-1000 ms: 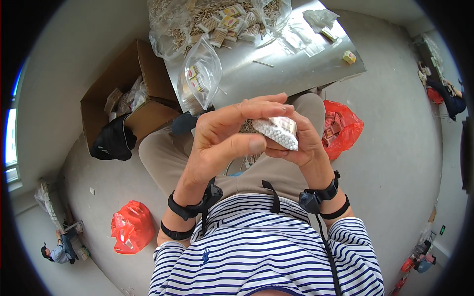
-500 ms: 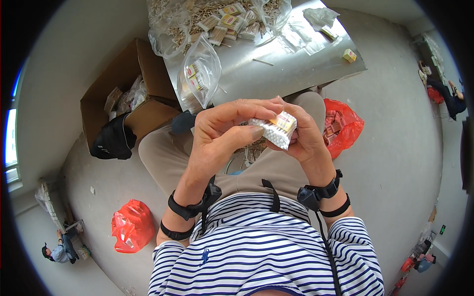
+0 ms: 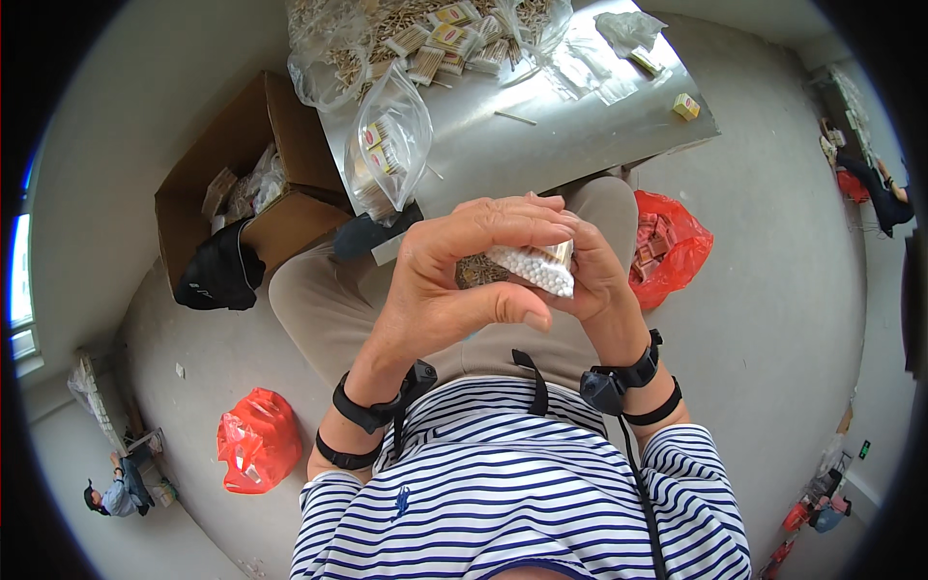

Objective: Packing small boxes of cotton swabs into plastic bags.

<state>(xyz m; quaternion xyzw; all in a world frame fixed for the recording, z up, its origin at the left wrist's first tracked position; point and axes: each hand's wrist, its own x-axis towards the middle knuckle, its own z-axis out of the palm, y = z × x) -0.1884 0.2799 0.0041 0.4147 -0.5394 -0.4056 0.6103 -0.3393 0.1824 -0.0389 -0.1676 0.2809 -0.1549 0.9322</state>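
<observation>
One swab bundle [image 3: 558, 257] points lengthwise toward the wearer [image 3: 512, 464], tips [image 3: 535, 270] nearest, right hand [image 3: 601, 268] gripping, left hand [image 3: 425, 275] agape.

A hand could pass low over the middle of the table [image 3: 580, 126], where a loose stick [image 3: 515, 118] is the one small obstacle. Swab packs [image 3: 450, 39] heaped on the table's far left part block the way there, and a clear zip bag [image 3: 406, 140] fills its near left corner. Crumpled plastic [image 3: 628, 34] takes up the table's far right corner; a yellow box [image 3: 686, 106] sits near its right edge. Left of the table, a cardboard box [image 3: 203, 159] obstructs passage. Before the table's near edge, the left hand [image 3: 435, 261] and right hand [image 3: 601, 271] bar the middle.
</observation>
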